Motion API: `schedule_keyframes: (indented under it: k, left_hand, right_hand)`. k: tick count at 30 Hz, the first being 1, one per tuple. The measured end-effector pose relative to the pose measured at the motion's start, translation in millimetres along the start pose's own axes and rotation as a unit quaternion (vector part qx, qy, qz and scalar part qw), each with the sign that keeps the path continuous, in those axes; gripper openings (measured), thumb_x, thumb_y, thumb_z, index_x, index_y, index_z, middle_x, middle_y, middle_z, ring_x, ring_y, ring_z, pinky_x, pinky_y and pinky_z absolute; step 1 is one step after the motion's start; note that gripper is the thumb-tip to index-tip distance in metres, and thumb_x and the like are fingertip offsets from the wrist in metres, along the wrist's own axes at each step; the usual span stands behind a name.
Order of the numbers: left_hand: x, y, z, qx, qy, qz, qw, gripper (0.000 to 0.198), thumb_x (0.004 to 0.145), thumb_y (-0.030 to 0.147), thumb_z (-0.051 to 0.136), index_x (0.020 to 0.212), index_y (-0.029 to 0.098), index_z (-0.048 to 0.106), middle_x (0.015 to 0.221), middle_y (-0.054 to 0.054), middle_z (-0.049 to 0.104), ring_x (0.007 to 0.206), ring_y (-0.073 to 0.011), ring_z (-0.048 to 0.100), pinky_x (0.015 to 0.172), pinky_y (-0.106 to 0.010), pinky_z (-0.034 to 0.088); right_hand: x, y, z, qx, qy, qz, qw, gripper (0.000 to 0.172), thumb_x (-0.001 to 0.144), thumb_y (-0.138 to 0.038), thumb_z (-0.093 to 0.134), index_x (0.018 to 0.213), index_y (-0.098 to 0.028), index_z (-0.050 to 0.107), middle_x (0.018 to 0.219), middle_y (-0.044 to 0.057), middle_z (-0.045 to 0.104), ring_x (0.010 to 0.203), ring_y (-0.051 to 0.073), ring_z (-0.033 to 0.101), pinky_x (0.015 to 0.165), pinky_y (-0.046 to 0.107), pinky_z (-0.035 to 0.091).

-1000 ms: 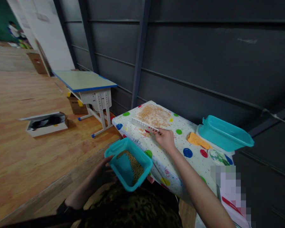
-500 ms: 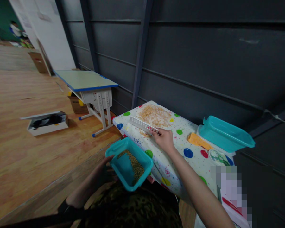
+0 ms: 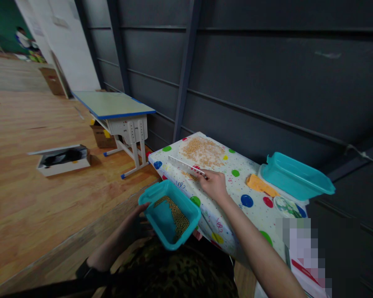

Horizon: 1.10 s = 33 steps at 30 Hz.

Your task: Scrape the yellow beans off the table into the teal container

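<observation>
My main worry is spillage: I have the bin [image 3: 161, 217] tilted, just off the near edge of the cloth [image 3: 234, 188], with the left hand [image 3: 136, 219] gripping only 1 side, so a slack thumb or a knock could tip its beans onto the floor [image 3: 27, 132]. From here I can't tell whether the lap also carries it. The loose beans [image 3: 194, 145] lie spread over the far end of the cloth; they look round and dry, so a hasty sweep with the strip [image 3: 183, 162] might roll some off the edge or past the bin, and pressing hard could ruck the cloth. On the left, I have the thumb over the rim and the fingers against the outer wall. My right hand [image 3: 213, 182] grasps 1 end of the strip, back of the hand up, arm reaching forward and leftward; the strip points left, between the loose beans and the near edge. I can't tell whether it touches the cloth.
</observation>
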<state>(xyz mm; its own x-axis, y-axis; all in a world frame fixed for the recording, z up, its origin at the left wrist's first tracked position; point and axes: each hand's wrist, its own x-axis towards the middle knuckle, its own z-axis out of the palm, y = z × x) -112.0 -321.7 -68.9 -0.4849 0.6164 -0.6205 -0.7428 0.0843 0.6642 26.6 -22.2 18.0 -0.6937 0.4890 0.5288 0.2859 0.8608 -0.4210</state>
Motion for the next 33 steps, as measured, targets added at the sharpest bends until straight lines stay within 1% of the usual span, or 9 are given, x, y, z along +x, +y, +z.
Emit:
schedule_keyframes:
  k: [5,8,10,13,18,22,27,30,33]
  left_hand:
    - [-7,4,5.3,0.007,-0.007,-0.010,1.000,0.033,0.108,0.052,0.080,0.108,0.021,0.071,0.085,-0.005,0.081,0.077,-0.0289,0.084,0.075,-0.043,0.069]
    - [-9,5,7.7,0.005,0.006,-0.013,1.000,0.029,0.113,0.048,0.075,0.107,0.020,0.071,0.083,-0.004,0.080,0.075,-0.0275,0.084,0.074,-0.043,0.070]
    - [-9,5,7.9,0.007,0.001,-0.008,1.000,0.030,0.112,0.048,0.075,0.107,0.019,0.072,0.084,-0.006,0.081,0.075,-0.0279,0.083,0.073,-0.042,0.070]
    - [-7,4,6.2,0.012,-0.003,-0.002,1.000,0.031,0.110,0.051,0.077,0.106,0.019,0.074,0.084,-0.007,0.081,0.076,-0.0290,0.082,0.073,-0.043,0.070]
    - [-3,0,0.9,0.001,-0.011,-0.001,1.000,0.036,0.101,0.055,0.087,0.105,0.022,0.073,0.084,-0.005,0.080,0.077,-0.0294,0.083,0.073,-0.043,0.070]
    - [2,-2,-4.0,0.016,-0.017,-0.005,1.000,0.049,0.088,0.061,0.098,0.103,0.020,0.075,0.085,-0.007,0.081,0.078,-0.0297,0.083,0.076,-0.043,0.071]
    - [7,-4,-8.3,0.030,-0.034,-0.012,0.999,0.068,0.071,0.073,0.106,0.098,0.017,0.079,0.088,-0.011,0.083,0.081,-0.0303,0.083,0.079,-0.044,0.071]
    - [8,-6,-8.3,0.023,-0.035,-0.021,0.999,0.066,0.071,0.071,0.108,0.095,0.017,0.078,0.086,-0.010,0.082,0.078,-0.0279,0.082,0.076,-0.042,0.071]
    - [10,-10,-7.0,0.020,-0.026,-0.016,0.999,0.061,0.078,0.067,0.106,0.099,0.016,0.078,0.087,-0.010,0.083,0.077,-0.0282,0.083,0.075,-0.042,0.072]
  right_hand:
    - [1,1,-3,0.006,-0.019,-0.002,1.000,0.027,0.105,-0.033,0.077,0.082,-0.027,0.091,0.075,0.003,0.086,0.065,0.021,0.076,0.067,0.030,0.051]
    - [2,4,-4,0.000,-0.010,0.002,1.000,0.025,0.105,-0.032,0.076,0.085,-0.027,0.091,0.075,0.004,0.085,0.067,0.021,0.077,0.068,0.030,0.049]
    - [3,6,-4,-0.004,-0.016,0.003,1.000,0.023,0.104,-0.032,0.077,0.087,-0.027,0.092,0.076,0.004,0.086,0.069,0.022,0.077,0.069,0.030,0.049]
    - [3,7,-4,0.000,-0.027,0.007,1.000,0.025,0.103,-0.034,0.078,0.082,-0.027,0.090,0.071,0.003,0.083,0.064,0.021,0.073,0.066,0.030,0.046]
    - [3,7,-5,0.024,-0.019,0.009,0.999,0.031,0.104,-0.036,0.075,0.076,-0.026,0.086,0.065,0.001,0.077,0.059,0.018,0.066,0.064,0.030,0.044]
    - [3,7,-5,0.028,-0.037,0.011,0.999,0.029,0.102,-0.036,0.076,0.076,-0.027,0.085,0.061,-0.001,0.074,0.058,0.018,0.064,0.061,0.029,0.042]
    - [3,6,-5,0.038,-0.035,0.021,0.998,0.031,0.101,-0.036,0.076,0.073,-0.026,0.083,0.061,0.000,0.073,0.058,0.018,0.064,0.062,0.030,0.042]
    - [3,5,-5,0.046,-0.041,0.020,0.998,0.031,0.100,-0.036,0.076,0.071,-0.026,0.081,0.060,0.000,0.071,0.057,0.018,0.064,0.060,0.030,0.042]
    - [4,5,-8,0.041,-0.034,0.023,0.998,0.037,0.101,-0.037,0.076,0.066,-0.026,0.075,0.059,0.000,0.069,0.056,0.018,0.063,0.060,0.030,0.041]
